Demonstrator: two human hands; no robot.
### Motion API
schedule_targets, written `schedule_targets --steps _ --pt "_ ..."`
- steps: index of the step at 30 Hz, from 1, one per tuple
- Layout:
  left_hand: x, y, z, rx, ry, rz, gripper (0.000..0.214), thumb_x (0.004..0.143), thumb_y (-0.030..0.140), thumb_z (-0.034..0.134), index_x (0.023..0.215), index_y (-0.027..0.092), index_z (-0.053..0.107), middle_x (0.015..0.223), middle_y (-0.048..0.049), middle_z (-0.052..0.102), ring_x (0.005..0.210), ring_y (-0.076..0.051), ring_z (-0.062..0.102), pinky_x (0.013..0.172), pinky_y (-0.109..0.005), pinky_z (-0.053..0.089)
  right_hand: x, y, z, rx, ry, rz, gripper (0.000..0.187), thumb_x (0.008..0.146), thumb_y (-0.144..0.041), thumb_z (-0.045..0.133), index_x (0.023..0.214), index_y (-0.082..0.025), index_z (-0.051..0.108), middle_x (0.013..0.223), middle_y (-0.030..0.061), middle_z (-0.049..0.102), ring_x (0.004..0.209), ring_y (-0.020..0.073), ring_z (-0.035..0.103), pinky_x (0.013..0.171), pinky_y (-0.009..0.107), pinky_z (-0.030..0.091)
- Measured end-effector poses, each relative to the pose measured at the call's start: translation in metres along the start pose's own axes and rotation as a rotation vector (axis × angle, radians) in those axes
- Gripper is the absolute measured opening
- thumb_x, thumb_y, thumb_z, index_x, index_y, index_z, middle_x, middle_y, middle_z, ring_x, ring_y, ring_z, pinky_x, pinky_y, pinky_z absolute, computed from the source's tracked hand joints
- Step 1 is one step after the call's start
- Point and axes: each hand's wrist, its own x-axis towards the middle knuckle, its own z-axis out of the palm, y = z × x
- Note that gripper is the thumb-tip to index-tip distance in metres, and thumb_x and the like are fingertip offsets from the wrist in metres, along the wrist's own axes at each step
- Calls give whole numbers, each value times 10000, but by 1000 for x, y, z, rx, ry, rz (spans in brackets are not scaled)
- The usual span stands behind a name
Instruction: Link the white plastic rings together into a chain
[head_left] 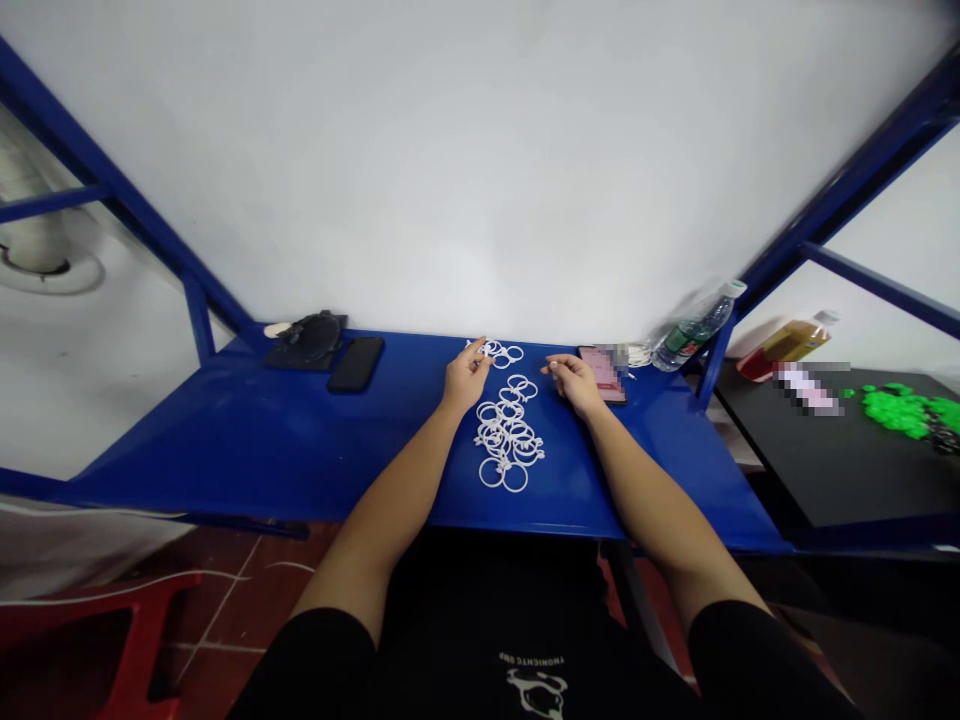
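A pile of several white plastic rings (508,438) lies on the blue table (300,440) between my forearms. More white rings (504,353) lie near the wall. My left hand (466,376) rests beside those far rings, its fingers pinched on one of them. My right hand (573,381) lies to the right of the pile, fingers curled, with a small white piece at its fingertips, right beside a phone with a pink screen (603,372).
A black phone (356,363) and a dark bundle (307,340) lie at the table's back left. A clear water bottle (694,328) leans at the back right. On a black table to the right are a bottle of amber liquid (787,343) and green parts (904,408).
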Motion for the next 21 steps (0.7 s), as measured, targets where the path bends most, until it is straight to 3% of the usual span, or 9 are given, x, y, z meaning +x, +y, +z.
schedule_targets --steps 7,14,21 --pt "2 2 3 -163 78 -87 248 866 356 705 1028 174 751 915 -66 779 493 -87 557 466 -218 442 -2 -2 2 13 -21 -6 250 744 -402 712 888 -199 688 734 17 747 391 72 406 370 223 275" --pt "4 11 1 -227 158 -82 186 808 337 726 907 180 729 738 -9 710 471 -85 519 458 -212 409 -2 -2 3 23 -22 -9 188 734 -366 665 837 -208 664 680 -6 711 375 73 413 362 217 271" --pt "2 11 -1 -110 164 -70 82 782 213 637 805 187 711 693 5 679 565 -115 558 527 -221 405 -1 1 0 1 -40 -25 129 688 -300 584 717 -202 662 643 0 685 385 82 433 378 221 297"
